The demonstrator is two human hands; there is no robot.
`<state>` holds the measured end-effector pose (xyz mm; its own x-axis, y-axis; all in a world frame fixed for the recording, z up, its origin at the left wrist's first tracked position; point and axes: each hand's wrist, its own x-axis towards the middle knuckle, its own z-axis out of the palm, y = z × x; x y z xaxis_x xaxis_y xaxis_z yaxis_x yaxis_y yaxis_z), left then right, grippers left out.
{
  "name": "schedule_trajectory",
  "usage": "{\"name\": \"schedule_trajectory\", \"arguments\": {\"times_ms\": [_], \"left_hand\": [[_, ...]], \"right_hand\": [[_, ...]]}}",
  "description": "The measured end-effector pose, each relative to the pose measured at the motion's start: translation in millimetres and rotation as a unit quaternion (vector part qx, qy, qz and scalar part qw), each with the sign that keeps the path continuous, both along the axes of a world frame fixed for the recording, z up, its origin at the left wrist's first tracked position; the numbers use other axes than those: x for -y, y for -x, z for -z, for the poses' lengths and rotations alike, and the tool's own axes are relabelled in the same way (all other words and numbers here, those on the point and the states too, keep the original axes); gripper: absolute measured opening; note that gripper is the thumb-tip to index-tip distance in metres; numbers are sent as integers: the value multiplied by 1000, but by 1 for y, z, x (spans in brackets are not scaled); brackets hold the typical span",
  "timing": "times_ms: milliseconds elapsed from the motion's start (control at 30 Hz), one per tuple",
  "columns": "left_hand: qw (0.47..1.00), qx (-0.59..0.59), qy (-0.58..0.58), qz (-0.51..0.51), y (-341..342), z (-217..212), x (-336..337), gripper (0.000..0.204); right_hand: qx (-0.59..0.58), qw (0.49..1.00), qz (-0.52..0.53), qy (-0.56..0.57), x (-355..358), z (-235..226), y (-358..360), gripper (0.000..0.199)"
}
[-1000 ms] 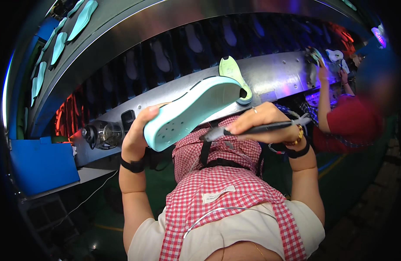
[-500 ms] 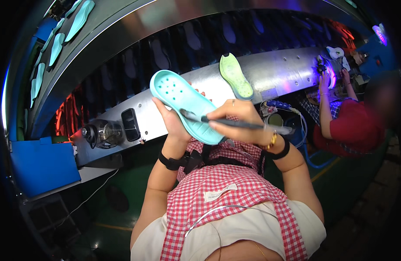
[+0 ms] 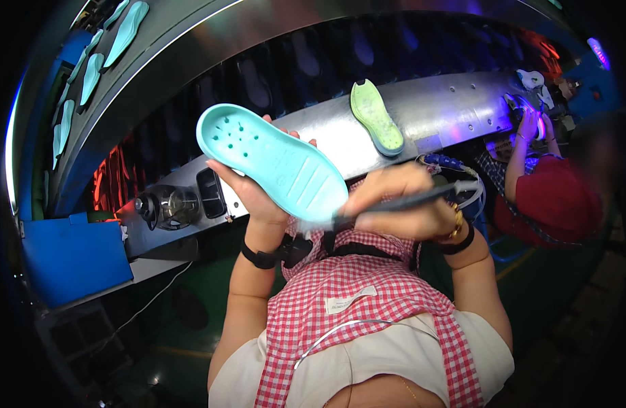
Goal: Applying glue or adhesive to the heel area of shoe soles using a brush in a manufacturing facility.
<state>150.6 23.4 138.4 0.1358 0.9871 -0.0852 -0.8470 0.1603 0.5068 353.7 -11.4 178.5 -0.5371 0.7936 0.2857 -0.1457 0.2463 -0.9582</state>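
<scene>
My left hand (image 3: 250,197) is closed around a turquoise shoe sole (image 3: 275,158) from beneath, its fingertips showing past the far edge. The sole's face is tilted up toward me, with small holes at its upper-left end and shallow ridges at the other. In my right hand (image 3: 405,207) is a brush (image 3: 422,200) with a dark handle, gripped between thumb and fingers. Its bristles blur at the sole's near, lower-right end; whether they touch cannot be made out. Beyond my hands, a yellow-green sole (image 3: 377,117) lies on the metal ledge (image 3: 320,122).
On the ledge at left stand a clear jug with a black lid (image 3: 169,208) and a black divided tray (image 3: 210,193). A blue box (image 3: 72,258) is left of them. Turquoise soles (image 3: 91,78) lie on the far-left belt. A co-worker in red (image 3: 551,197) works at right.
The brush has gone from the middle of the turquoise sole to its near end, my right hand moving down and right. The sole has shifted left, with more of its face showing.
</scene>
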Motion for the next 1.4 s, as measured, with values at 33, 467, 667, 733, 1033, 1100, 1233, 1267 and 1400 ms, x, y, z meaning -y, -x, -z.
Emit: {"name": "schedule_trajectory", "arguments": {"times_ms": [33, 467, 667, 733, 1033, 1100, 1233, 1267, 1400], "left_hand": [[1000, -1, 3, -2, 1, -4, 1, 93], [999, -1, 41, 15, -12, -36, -2, 73], [995, 47, 12, 87, -21, -22, 10, 63], [994, 48, 1, 97, -18, -17, 6, 60], [996, 18, -32, 85, -17, -23, 0, 63], [996, -39, -25, 72, -16, -27, 0, 65], [994, -37, -39, 95, -14, -27, -4, 64], [994, -38, -39, 95, -11, -25, -7, 64], [985, 81, 10, 152, -6, -26, -17, 55]], "right_hand": [[14, 996, 68, 62, -3, 1, -3, 19], [-267, 921, 20, 284, -4, 36, 13, 15], [-131, 969, 69, 198, 5, 22, 11, 15], [-120, 966, 65, 221, 3, 13, 6, 15], [-84, 978, 104, 160, -16, 4, -3, 17], [-43, 995, 63, 64, -21, 6, -5, 17], [-9, 999, 49, 14, -21, 5, -5, 19], [-12, 995, 75, 59, -20, 6, -5, 19], [-11, 998, 8, -58, -9, 3, -3, 18]]}}
